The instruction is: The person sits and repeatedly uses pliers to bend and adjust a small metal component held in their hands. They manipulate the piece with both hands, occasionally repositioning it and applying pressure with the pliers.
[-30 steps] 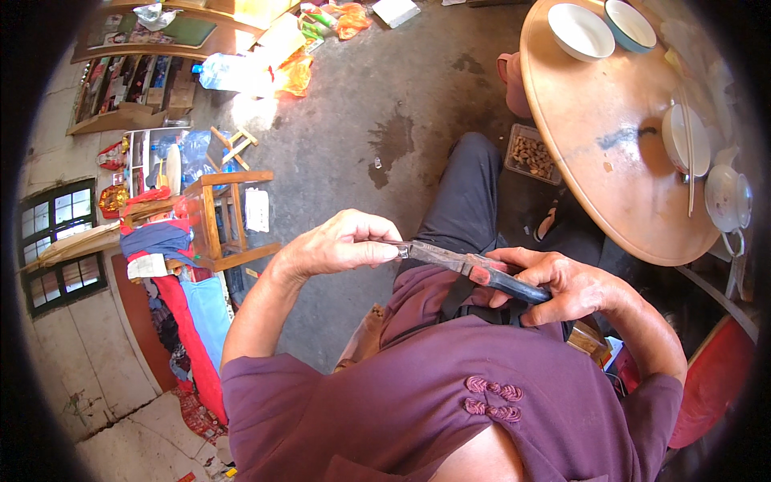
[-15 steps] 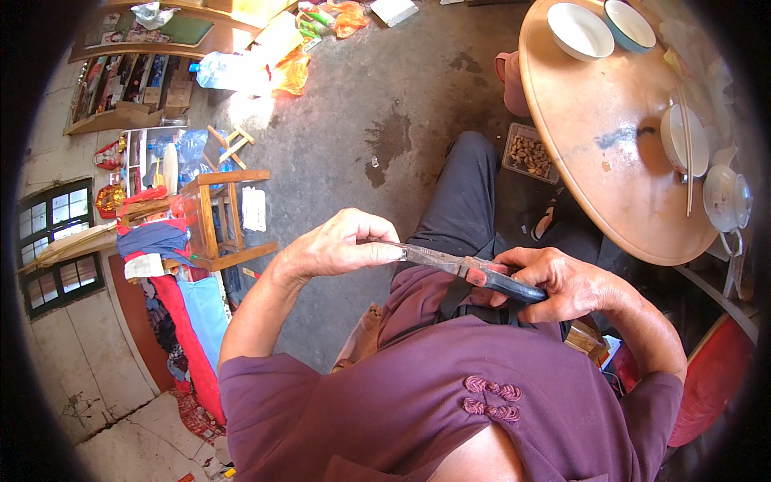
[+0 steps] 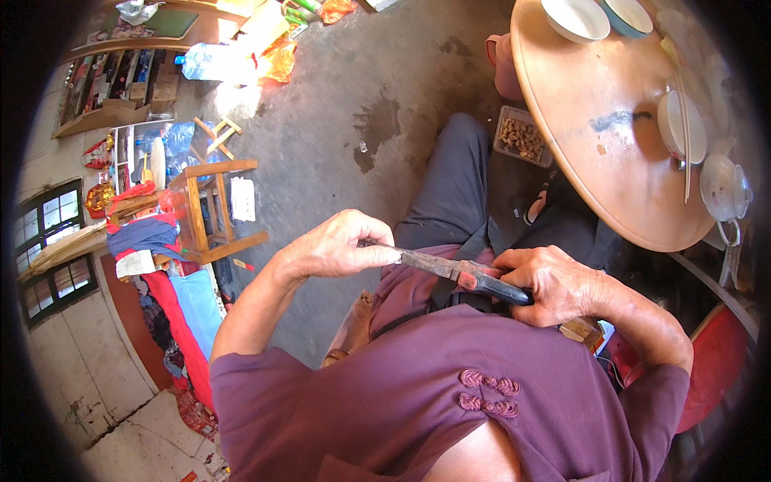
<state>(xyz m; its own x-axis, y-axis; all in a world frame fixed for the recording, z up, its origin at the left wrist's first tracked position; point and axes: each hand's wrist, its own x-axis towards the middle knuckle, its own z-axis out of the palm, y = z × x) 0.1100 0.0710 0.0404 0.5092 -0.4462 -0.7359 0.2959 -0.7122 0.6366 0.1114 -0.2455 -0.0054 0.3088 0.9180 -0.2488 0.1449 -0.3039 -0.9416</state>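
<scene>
A pair of pliers (image 3: 438,264) with rusty metal jaws and black-and-red handles lies across the front of my body. My right hand (image 3: 556,283) is wrapped round its handles. At the jaw end, my left hand (image 3: 341,247) has thumb and forefinger pressed together. A small dark tip shows between those fingers, but I cannot make out whether it is the jaw's end or a separate small piece. Past my knees, a clear plastic box (image 3: 501,149) of brown-shelled nuts (image 3: 522,138) rests on the floor beneath the table's edge.
A round wooden table (image 3: 562,104) stands at the right, bearing bowls (image 3: 576,19), chopsticks (image 3: 687,153) and a lidded pot (image 3: 720,189). At the left are a wooden stool (image 3: 221,209), piled clothes (image 3: 144,237) and a large plastic bottle (image 3: 210,64). Grey concrete floor (image 3: 321,136) lies between.
My right hand has closed further round the plier handles, its fingers now more curled. My left hand keeps its pinch at the jaw end. The whole view has shifted slightly.
</scene>
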